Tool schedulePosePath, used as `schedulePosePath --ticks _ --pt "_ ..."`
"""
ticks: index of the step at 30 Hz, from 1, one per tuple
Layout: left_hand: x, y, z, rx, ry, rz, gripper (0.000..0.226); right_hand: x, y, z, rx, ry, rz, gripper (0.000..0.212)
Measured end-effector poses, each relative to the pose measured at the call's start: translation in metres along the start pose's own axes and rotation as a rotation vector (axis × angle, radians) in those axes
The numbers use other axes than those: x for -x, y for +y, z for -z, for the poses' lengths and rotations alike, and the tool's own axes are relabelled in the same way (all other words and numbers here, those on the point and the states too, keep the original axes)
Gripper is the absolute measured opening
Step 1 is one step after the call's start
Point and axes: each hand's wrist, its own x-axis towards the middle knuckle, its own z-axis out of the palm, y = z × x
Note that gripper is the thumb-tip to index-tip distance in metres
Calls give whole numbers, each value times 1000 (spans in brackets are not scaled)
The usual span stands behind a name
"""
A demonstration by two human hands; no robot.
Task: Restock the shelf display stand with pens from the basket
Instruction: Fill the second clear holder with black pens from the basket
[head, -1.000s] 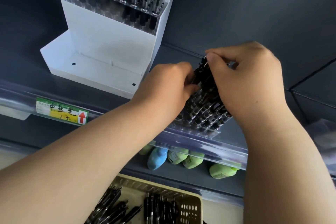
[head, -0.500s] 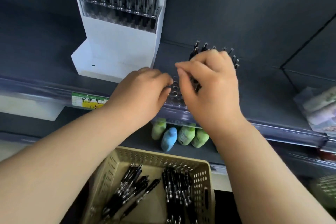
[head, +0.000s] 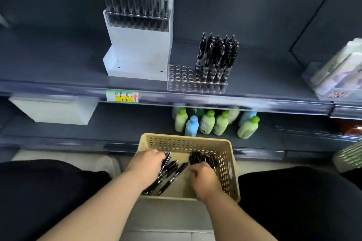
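Observation:
A beige perforated basket (head: pixel 184 140) sits on the floor between my knees, below the shelf. Loose black pens (head: pixel 173 171) lie on its left side and a bunch of black pens (head: pixel 201 157) on its right. My left hand (head: pixel 147 166) is inside the basket with its fingers curled around some of the loose pens. Inside too, my right hand (head: pixel 203 179) bends its fingers against the bunch; the grip is hidden. On the shelf above, a clear stand (head: pixel 181 78) with rows of holes holds upright black pens (head: pixel 217 56) on its right side.
A tall white display stand (head: pixel 137 51) full of pens stands left of the clear one. A price tag (head: pixel 122 96) marks the shelf edge. Green and blue bottles (head: pixel 207 123) crowd the lower shelf behind the basket. Packages (head: pixel 340 70) lie at the right.
Both hands left the clear stand on the shelf and dropped into the basket. My view tilted down, so the whole basket and my knees now show.

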Motion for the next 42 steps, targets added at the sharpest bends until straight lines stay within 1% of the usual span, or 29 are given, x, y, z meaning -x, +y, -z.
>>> schedulePosePath --ticks 2,4,6,8,11,13,15,17,20,23,26,27,30,31,33,34,35,36,37,38,40,42 --pt "2 3 -11 29 -67 -22 28 -2 -17 6 -91 55 66 31" --pt "-5 -2 -15 61 -116 21 28 -8 -28 16 -139 84 74 30" --pt "-12 -8 -20 93 -156 94 28 -14 -30 22 -198 76 -7 29" --pt "-20 -9 -27 97 -194 147 29 -21 -28 17 -231 24 -134 26" --pt "-32 2 -37 107 -257 127 31 -31 -23 -3 -109 -187 -248 30" --pt "-43 12 -44 127 -302 119 32 -41 -22 -17 -93 -221 -315 33" --pt "-52 18 -54 132 -317 120 33 -52 -24 -25 -96 -204 -333 34" --pt "-59 21 -63 117 -328 157 33 -63 -28 -31 -123 -168 -350 34" --pt "-65 25 -69 132 -332 198 38 -71 -26 -42 -221 -157 -420 35" --pt "-71 34 -70 121 -318 272 39 -74 -23 -47 -269 -166 -461 28" --pt "-76 38 -69 139 -373 345 41 -77 -24 -44 -273 -182 -447 24" --pt "-77 37 -67 141 -371 374 41 -79 -24 -44 -292 -185 -440 22" --pt "-78 32 -60 128 -350 394 40 -82 -25 -46 -371 -153 -451 37" --pt "-76 31 -61 168 -334 406 38 -81 -25 -48 -418 -135 -458 38" --pt "-69 26 -64 111 -333 356 32 -77 -26 -51 -502 -101 -466 31" --pt "-62 23 -66 114 -321 343 35 -74 -27 -51 -547 -79 -465 23" --pt "-57 22 -63 146 -275 382 36 -70 -28 -52 -596 -53 -462 15" --pt "-52 21 -60 176 -224 370 32 -67 -28 -52 -648 -24 -458 13" --pt "-49 21 -58 283 -213 361 26 -63 -29 -51 -700 7 -445 15" --pt "-46 21 -54 334 -166 339 22 -59 -30 -48 -740 39 -418 17" --pt "-38 22 -47 448 -97 341 22 -54 -34 -43 -795 83 -369 17" --pt "-31 25 -38 594 1 396 23 -47 -41 -33 -864 121 -330 15"
